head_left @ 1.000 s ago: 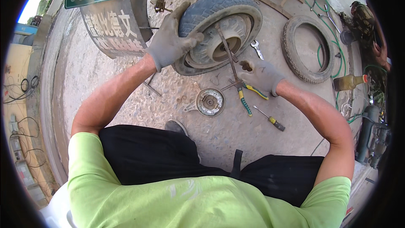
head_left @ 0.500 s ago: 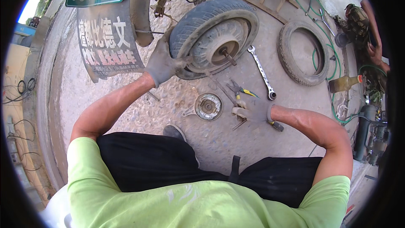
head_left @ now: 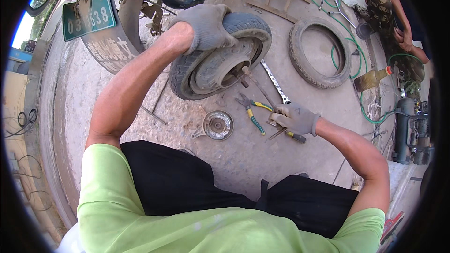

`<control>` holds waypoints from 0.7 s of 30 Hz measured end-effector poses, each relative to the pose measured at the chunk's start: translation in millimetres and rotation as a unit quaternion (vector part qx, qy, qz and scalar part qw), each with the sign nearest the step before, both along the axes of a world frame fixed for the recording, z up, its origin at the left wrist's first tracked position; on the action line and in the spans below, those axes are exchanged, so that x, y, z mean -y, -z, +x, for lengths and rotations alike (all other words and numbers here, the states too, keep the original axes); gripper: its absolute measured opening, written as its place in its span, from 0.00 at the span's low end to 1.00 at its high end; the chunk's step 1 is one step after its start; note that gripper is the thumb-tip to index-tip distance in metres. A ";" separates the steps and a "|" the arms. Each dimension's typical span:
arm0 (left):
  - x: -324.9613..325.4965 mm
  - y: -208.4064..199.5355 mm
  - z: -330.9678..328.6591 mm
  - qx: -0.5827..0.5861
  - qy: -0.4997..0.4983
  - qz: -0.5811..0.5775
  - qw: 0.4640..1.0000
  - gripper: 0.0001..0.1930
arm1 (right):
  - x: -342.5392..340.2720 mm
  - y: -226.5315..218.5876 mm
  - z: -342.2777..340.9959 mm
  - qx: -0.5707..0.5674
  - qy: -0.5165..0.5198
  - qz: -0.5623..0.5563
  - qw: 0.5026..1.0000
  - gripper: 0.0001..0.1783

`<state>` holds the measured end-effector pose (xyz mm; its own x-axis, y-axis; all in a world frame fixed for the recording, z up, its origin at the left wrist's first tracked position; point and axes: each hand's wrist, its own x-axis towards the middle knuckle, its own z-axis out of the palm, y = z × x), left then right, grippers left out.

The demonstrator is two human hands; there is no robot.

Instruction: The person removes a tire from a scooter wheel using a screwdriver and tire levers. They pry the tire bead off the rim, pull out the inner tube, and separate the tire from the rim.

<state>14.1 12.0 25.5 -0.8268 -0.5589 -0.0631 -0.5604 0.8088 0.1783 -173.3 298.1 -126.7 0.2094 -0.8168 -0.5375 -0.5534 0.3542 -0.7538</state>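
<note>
A wheel with a black tyre [head_left: 258,22] and a dusty grey hub [head_left: 213,68] stands tilted before me, its axle stub pointing toward me. My left hand [head_left: 206,27], in a grey glove, grips the tyre's upper side with the fingers over the tread. My right hand [head_left: 295,118], gloved too, is closed around a long thin metal bar [head_left: 261,88]. The bar's far end reaches the axle, but whether it touches is unclear. Close by on the ground are pliers [head_left: 253,118] with yellow-green grips, and a screwdriver [head_left: 296,137] lies partly beneath my right hand.
A round brake plate [head_left: 218,125] lies nearer me. Beyond the pliers is a wrench [head_left: 275,82]; a loose tyre [head_left: 296,51], green hose [head_left: 363,61] and bottle [head_left: 372,79] are rightward. A scooter [head_left: 133,14] stands far left, another person [head_left: 398,23] far right.
My left hand has moved from the tyre's left side to its top. The wheel has tilted, its axle now pointing lower. My right hand keeps the bar near the axle. The view has shifted.
</note>
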 end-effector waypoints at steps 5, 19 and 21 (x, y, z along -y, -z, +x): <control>6.2 8.0 -50.8 -0.037 0.000 0.049 0.998 0.46 | -1.3 13.7 -23.2 -0.059 -0.024 -0.047 0.997 0.22; -14.5 51.1 48.7 -0.187 -0.088 0.157 0.966 0.59 | 24.7 -25.8 -26.5 -0.054 0.029 -0.080 0.995 0.21; -13.9 56.5 52.1 -0.198 -0.050 0.117 0.972 0.58 | 24.2 -26.7 -23.3 -0.063 0.046 -0.071 0.994 0.21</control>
